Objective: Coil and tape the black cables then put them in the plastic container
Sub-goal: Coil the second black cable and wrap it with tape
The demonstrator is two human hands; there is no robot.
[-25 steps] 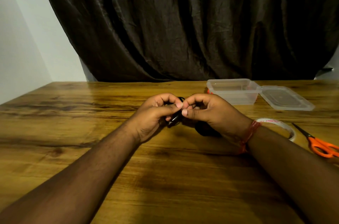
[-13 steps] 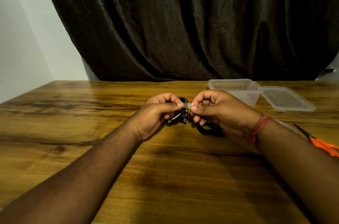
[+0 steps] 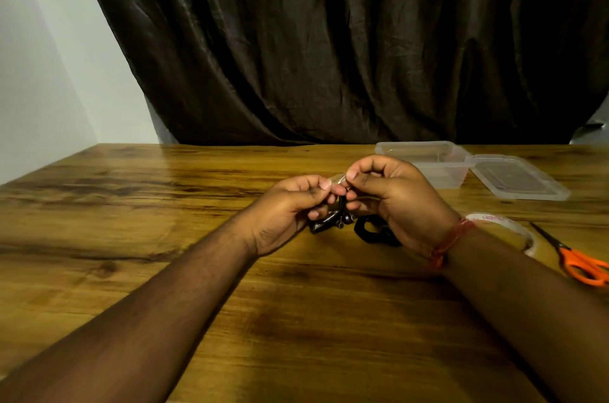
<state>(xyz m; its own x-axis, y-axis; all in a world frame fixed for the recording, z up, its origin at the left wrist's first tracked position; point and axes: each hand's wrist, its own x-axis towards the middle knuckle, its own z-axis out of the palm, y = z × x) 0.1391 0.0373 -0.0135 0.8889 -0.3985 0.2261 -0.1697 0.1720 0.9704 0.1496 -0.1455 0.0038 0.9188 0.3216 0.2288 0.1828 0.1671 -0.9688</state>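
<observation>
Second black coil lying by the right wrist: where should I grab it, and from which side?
Judging by its pose, pinch the coiled cable at its left loop, coming from above-left. It lies flat on the table, and the right hand hides its right part.

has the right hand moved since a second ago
Yes. The right hand has risen slightly, farther from the tape roll and closer to the plastic container, now pinching clear tape above the coiled cable.

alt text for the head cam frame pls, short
Two bare hands meet over a wooden table: the left hand holds a coiled black cable while the right hand pinches a strip of clear tape at its top. A second black cable lies under the right hand; an open plastic container, its lid, a tape roll and orange scissors sit to the right.
</observation>
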